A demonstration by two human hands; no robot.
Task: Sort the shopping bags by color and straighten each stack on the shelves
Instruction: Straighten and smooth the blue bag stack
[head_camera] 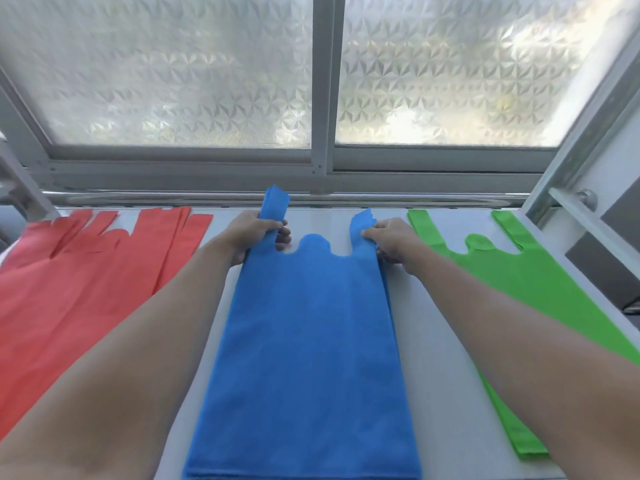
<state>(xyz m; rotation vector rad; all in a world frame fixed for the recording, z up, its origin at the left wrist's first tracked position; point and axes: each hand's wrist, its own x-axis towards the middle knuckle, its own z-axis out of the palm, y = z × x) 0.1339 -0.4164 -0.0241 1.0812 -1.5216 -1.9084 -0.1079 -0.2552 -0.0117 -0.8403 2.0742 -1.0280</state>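
Note:
A stack of blue shopping bags (304,341) lies flat in the middle of the pale shelf surface (440,375), handles pointing toward the window. My left hand (254,237) grips the left handle of the blue stack, whose tip sticks up past my fingers. My right hand (389,242) pinches the right handle of the same stack. A fanned, uneven stack of red bags (76,289) lies to the left. To the right sits a stack of green bags (540,278), partly hidden under my right forearm.
A frosted sliding window (322,81) with a grey frame stands right behind the shelf. A metal rail and a knob (585,199) sit at the far right, beside a dark panel. Narrow bare strips of shelf separate the three stacks.

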